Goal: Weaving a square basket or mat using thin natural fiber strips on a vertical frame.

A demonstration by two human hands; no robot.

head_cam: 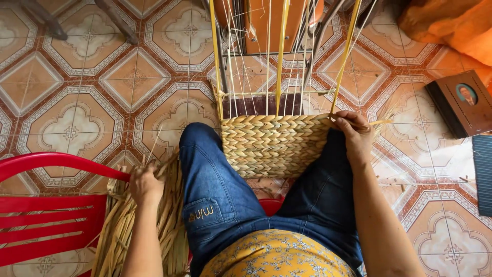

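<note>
A partly woven straw mat (274, 143) hangs between my knees, its braided rows below several taut strings and yellow strips (281, 56) that run up to a frame. My right hand (354, 134) grips the mat's upper right corner, fingers closed around the weave and a yellow strip. My left hand (145, 183) reaches down to my left side into a bundle of loose dried straw (128, 231) and closes on some strands. I sit in blue jeans and a yellow patterned top.
A red plastic chair (46, 205) stands close at my left, beside the straw bundle. A brown box with a small portrait (461, 102) lies on the patterned tile floor at right, near a dark blue cloth (483, 174). Orange fabric (451, 25) is at the top right.
</note>
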